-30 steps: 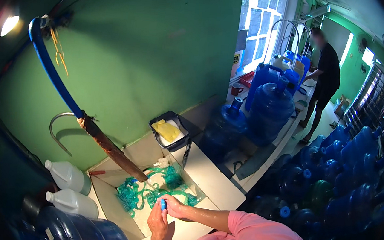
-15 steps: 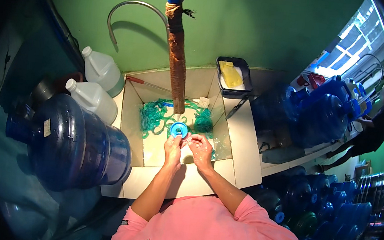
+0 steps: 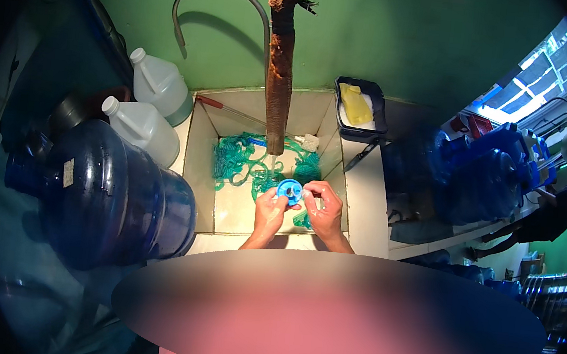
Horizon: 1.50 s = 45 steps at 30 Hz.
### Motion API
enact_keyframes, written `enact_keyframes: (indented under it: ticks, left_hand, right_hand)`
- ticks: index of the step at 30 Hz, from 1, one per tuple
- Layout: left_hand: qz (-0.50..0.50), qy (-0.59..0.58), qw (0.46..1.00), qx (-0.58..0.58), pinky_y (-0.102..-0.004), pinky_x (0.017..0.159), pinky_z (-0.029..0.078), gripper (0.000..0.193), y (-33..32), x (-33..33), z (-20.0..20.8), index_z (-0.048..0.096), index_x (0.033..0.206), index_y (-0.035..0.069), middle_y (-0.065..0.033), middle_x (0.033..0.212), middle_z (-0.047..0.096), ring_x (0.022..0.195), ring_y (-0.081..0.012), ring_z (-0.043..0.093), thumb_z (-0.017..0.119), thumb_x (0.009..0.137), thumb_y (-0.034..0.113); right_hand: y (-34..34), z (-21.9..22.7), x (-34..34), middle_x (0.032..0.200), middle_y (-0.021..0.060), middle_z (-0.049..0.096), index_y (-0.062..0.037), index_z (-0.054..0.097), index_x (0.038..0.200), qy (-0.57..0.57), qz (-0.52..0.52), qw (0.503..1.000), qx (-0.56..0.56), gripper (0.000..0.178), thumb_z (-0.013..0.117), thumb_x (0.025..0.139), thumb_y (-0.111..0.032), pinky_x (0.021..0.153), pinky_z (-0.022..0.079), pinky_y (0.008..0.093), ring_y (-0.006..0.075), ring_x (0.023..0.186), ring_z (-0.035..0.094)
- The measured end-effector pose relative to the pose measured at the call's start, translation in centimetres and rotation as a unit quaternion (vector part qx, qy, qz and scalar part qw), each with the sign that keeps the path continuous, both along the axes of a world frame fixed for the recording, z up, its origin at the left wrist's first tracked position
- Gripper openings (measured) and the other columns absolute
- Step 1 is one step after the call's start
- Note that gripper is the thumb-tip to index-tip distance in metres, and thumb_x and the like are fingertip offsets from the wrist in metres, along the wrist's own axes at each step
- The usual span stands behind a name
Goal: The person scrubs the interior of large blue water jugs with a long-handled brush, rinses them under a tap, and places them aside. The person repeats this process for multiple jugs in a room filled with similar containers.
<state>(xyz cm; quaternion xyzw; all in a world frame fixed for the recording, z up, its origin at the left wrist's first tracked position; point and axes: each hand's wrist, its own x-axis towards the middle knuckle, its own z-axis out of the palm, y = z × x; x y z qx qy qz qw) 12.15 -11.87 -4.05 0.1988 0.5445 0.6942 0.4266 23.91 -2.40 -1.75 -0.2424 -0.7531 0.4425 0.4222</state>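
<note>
A round blue bottle cap (image 3: 283, 190) with a hollow middle is held over the sink (image 3: 230, 221), tilted, in the closed fingers of my left hand (image 3: 269, 215). Right beside its edge, my right hand (image 3: 325, 215) is closed in a pinch; a small whitish bit shows at the fingertips, too small to name. Behind the cap, green netting (image 3: 232, 157) lies bunched on the sink floor. A wrapped brown pipe (image 3: 278, 94) hangs down over the sink, with a pale stream below its end.
Left of the sink lies a large blue water jug (image 3: 106, 208), near two white plastic jugs (image 3: 139, 125). A dark tub (image 3: 378, 128) with a yellow cloth (image 3: 355, 105) stands at the back right ledge, a dark-handled brush or knife (image 3: 362, 156) beside it. More blue jugs (image 3: 487, 186) and a person (image 3: 553, 216) are farther right.
Both hands and the cap have shifted right, and the cap has turned. My right hand has lifted to the cap's right edge. The whole view has also shifted.
</note>
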Motion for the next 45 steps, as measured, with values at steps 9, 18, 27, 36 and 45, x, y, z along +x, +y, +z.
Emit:
enact_keyframes:
  ticks: [9, 18, 27, 36, 45]
  left_hand:
    - [-0.049, 0.034, 0.998, 0.022, -0.0302, 0.083, 0.056, 0.014, -0.5, 0.1, 2.8, 0.064, 0.102, -0.004, -0.0054, 0.094, 0.068, 0.085, -0.0114, 0.064, 0.055, 0.094, 0.003]
    - [-0.132, 0.183, 0.974, -0.027, -0.0256, 0.061, 0.040, 0.014, -1.2, -1.4, 3.4, 0.065, 0.102, 0.000, -0.0003, 0.076, 0.057, 0.069, -0.0069, 0.047, 0.063, 0.094, 0.011]
    - [-0.120, 0.170, 0.978, 0.018, -0.0257, 0.072, 0.049, 0.030, -1.8, -0.5, 3.4, 0.061, 0.116, -0.002, -0.0051, 0.086, 0.064, 0.080, -0.0097, 0.058, 0.068, 0.097, 0.021]
    - [-0.222, 0.032, 0.974, 0.002, -0.0294, 0.079, 0.058, 0.027, -2.4, -0.6, 2.0, 0.059, 0.112, -0.003, -0.0091, 0.102, 0.070, 0.092, -0.0131, 0.067, 0.070, 0.094, 0.014]
    - [-0.234, -0.003, 0.972, -0.019, -0.0359, 0.083, 0.061, 0.028, -3.0, -0.1, 1.0, 0.058, 0.113, -0.001, -0.0089, 0.105, 0.068, 0.094, -0.0169, 0.069, 0.070, 0.094, 0.016]
  right_hand:
    - [0.3, 2.9, 0.6, 0.097, 0.0105, 0.066, -0.0008, 0.068, 0.099, -0.027, 0.065, 0.997, 0.003, 0.017, 0.071, 0.084, 0.003, 0.075, 0.053, 0.0292, 0.0177, 0.084, 0.065]
    - [0.6, 4.3, 1.1, 0.113, 0.0092, 0.064, -0.0067, 0.069, 0.107, -0.050, 0.070, 0.995, -0.044, 0.025, 0.076, 0.083, -0.008, 0.073, 0.048, 0.0257, 0.0138, 0.087, 0.060]
    - [1.8, 2.6, 1.7, 0.107, 0.0053, 0.060, -0.0029, 0.059, 0.122, -0.076, 0.183, 0.971, -0.137, 0.039, 0.074, 0.088, -0.012, 0.080, 0.048, 0.0271, 0.0113, 0.092, 0.057]
    - [2.6, 1.1, 3.3, 0.099, 0.0030, 0.060, -0.0025, 0.056, 0.114, -0.077, 0.290, 0.912, -0.281, 0.034, 0.075, 0.087, -0.010, 0.076, 0.049, 0.0245, 0.0080, 0.089, 0.057]
    - [2.5, 1.6, 4.0, 0.103, 0.0055, 0.064, -0.0027, 0.060, 0.117, -0.149, 0.295, 0.920, -0.210, 0.041, 0.078, 0.086, -0.023, 0.077, 0.050, 0.0279, 0.0105, 0.090, 0.058]
